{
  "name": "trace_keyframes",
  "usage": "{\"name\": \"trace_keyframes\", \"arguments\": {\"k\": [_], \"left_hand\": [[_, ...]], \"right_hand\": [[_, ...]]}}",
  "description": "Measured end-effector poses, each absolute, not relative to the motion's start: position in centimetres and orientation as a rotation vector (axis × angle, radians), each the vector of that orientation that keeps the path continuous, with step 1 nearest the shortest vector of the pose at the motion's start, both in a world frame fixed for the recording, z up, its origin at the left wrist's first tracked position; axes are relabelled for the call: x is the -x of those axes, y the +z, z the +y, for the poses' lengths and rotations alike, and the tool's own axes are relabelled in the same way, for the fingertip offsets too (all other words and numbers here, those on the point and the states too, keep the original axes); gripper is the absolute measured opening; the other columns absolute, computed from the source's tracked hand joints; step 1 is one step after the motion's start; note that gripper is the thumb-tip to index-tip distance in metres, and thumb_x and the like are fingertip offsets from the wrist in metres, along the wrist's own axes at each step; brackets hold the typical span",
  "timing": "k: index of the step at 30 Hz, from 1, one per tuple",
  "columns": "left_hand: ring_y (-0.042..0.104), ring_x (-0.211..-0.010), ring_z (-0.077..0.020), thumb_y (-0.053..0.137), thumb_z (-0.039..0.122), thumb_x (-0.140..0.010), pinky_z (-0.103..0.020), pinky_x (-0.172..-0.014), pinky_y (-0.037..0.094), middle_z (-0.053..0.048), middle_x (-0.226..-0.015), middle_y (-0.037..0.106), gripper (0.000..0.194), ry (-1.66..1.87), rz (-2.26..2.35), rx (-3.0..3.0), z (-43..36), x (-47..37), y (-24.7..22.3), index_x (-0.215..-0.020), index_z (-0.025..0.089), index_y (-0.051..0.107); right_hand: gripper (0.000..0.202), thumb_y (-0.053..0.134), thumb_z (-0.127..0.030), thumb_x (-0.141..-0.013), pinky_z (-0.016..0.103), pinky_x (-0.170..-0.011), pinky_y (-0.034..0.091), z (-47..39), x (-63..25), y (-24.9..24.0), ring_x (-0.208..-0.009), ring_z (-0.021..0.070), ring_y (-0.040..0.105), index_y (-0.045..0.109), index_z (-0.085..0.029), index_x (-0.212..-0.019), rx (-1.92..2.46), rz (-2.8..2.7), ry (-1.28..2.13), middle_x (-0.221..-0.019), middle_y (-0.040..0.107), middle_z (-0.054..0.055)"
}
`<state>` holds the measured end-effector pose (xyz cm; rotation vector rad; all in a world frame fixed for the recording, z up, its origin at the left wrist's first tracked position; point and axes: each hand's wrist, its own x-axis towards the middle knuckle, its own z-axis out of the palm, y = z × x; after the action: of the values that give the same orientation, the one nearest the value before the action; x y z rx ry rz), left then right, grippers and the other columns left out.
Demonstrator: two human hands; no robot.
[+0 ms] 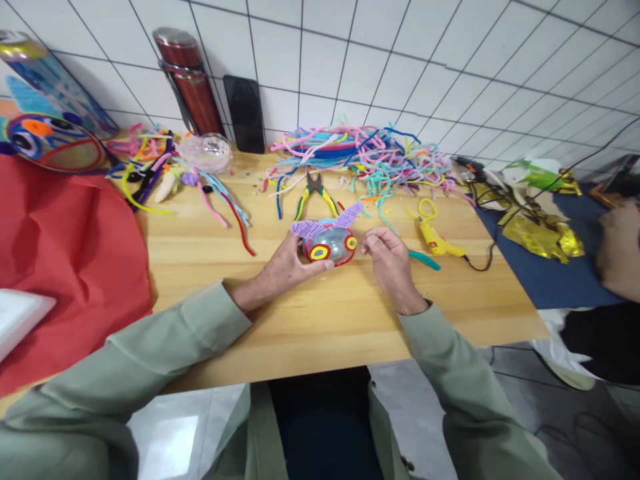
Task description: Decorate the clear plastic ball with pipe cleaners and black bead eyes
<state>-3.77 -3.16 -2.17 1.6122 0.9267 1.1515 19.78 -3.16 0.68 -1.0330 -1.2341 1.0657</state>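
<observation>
Clasping a clear ball [338, 244] with yellow eyes [319, 253] and purple ears [351, 215], the left hand [291, 259] has its grip clamped on the ball's 9 o'clock side, around the middle of the worktop [320, 313]. The right hand [390, 257], near 3 o'clock, has its grip pinched together; I cannot tell whether anything is inside. From the ball, pliers [315, 186] lie just short of 12, a yellow glue gun [436, 241] at 3, a red cloth [95, 233] at 9.

A craft workspace: multicoloured fuzzy pipe cleaners [350, 150] and a yellow glue gun [437, 240] on a pale wooden table [310, 333].
</observation>
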Motion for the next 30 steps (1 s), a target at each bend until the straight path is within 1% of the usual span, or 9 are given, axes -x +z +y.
{"name": "trace_keyframes", "arguments": {"k": [3, 7, 13, 16, 18, 20, 24, 26, 30], "left_hand": [[0.067, -0.132, -0.0304, 0.092, 0.048, -0.082, -0.050, -0.113, 0.057, -0.016, -0.145, 0.066, 0.074, 1.173, 0.905, -1.601, -3.1, 3.9, -2.3, -0.139, 0.020, 0.054], [0.068, -0.131, -0.0300, 0.093, 0.047, -0.083, -0.049, -0.112, 0.057, -0.016, -0.145, 0.066, 0.074, 1.159, 0.902, -1.599, -3.2, 4.0, -2.2, -0.140, 0.020, 0.054], [0.068, -0.128, -0.0301, 0.092, 0.048, -0.084, -0.050, -0.110, 0.058, -0.016, -0.141, 0.066, 0.071, 1.148, 0.913, -1.623, -3.1, 4.0, -2.1, -0.137, 0.019, 0.054], [0.068, -0.126, -0.0295, 0.091, 0.048, -0.085, -0.050, -0.110, 0.058, -0.016, -0.140, 0.067, 0.071, 1.144, 0.912, -1.638, -3.1, 4.1, -2.0, -0.137, 0.019, 0.054], [0.067, -0.128, -0.0295, 0.091, 0.047, -0.085, -0.049, -0.110, 0.057, -0.015, -0.140, 0.067, 0.070, 1.143, 0.904, -1.633, -3.1, 4.1, -2.0, -0.137, 0.019, 0.054], [0.067, -0.130, -0.0299, 0.093, 0.047, -0.083, -0.049, -0.111, 0.057, -0.015, -0.141, 0.067, 0.071, 1.147, 0.889, -1.609, -3.0, 4.1, -2.1, -0.137, 0.020, 0.055], [0.067, -0.131, -0.0309, 0.096, 0.050, -0.077, -0.049, -0.112, 0.058, -0.015, -0.146, 0.064, 0.080, 1.137, 0.841, -1.557, -2.6, 3.8, -2.1, -0.138, 0.021, 0.054], [0.067, -0.132, -0.0314, 0.096, 0.052, -0.077, -0.050, -0.113, 0.057, -0.016, -0.146, 0.064, 0.081, 1.139, 0.822, -1.550, -2.5, 3.8, -2.1, -0.139, 0.021, 0.053], [0.071, -0.124, -0.0306, 0.096, 0.053, -0.076, -0.049, -0.108, 0.061, -0.015, -0.138, 0.067, 0.080, 1.151, 0.854, -1.523, -2.3, 3.7, -2.2, -0.135, 0.019, 0.054]], "right_hand": [[0.037, 0.081, -0.057, -0.089, 0.034, -0.070, 0.051, -3.3, -19.8, 1.0, -0.068, 0.0164, 0.056, 0.063, -0.026, -0.080, 1.002, -1.246, 1.136, -0.074, 0.061, -0.002], [0.040, 0.079, -0.062, -0.088, 0.037, -0.069, 0.052, -3.5, -19.9, 1.3, -0.069, 0.0183, 0.056, 0.062, -0.026, -0.081, 1.004, -1.253, 1.201, -0.076, 0.060, 0.000], [0.032, 0.078, -0.055, -0.089, 0.036, -0.068, 0.051, -3.7, -19.8, 1.4, -0.070, 0.0186, 0.058, 0.067, -0.026, -0.083, 1.001, -1.200, 1.225, -0.078, 0.064, 0.001], [0.028, 0.079, -0.053, -0.086, 0.036, -0.068, 0.051, -3.8, -19.8, 1.3, -0.071, 0.0192, 0.058, 0.069, -0.027, -0.087, 1.001, -1.189, 1.199, -0.079, 0.066, 0.001], [0.029, 0.079, -0.052, -0.085, 0.036, -0.068, 0.051, -3.7, -19.9, 1.1, -0.070, 0.0191, 0.058, 0.065, -0.027, -0.083, 1.009, -1.209, 1.159, -0.077, 0.064, 0.000], [0.031, 0.077, -0.051, -0.088, 0.036, -0.069, 0.051, -3.5, -20.0, 0.8, -0.070, 0.0187, 0.057, 0.060, -0.027, -0.077, 1.016, -1.233, 1.126, -0.074, 0.061, 0.000], [0.041, 0.069, -0.052, -0.094, 0.036, -0.068, 0.051, -2.9, -20.4, 0.1, -0.066, 0.0179, 0.053, 0.049, -0.027, -0.068, 1.020, -1.237, 1.043, -0.067, 0.050, -0.002], [0.044, 0.070, -0.054, -0.094, 0.035, -0.067, 0.051, -2.7, -20.5, -0.2, -0.066, 0.0174, 0.052, 0.046, -0.027, -0.067, 1.032, -1.210, 1.001, -0.066, 0.048, -0.003], [0.038, 0.078, -0.059, -0.090, 0.032, -0.069, 0.051, -2.5, -20.8, -0.7, -0.071, 0.0158, 0.058, 0.060, -0.026, -0.081, 1.073, -1.206, 1.004, -0.075, 0.061, -0.002]]}}
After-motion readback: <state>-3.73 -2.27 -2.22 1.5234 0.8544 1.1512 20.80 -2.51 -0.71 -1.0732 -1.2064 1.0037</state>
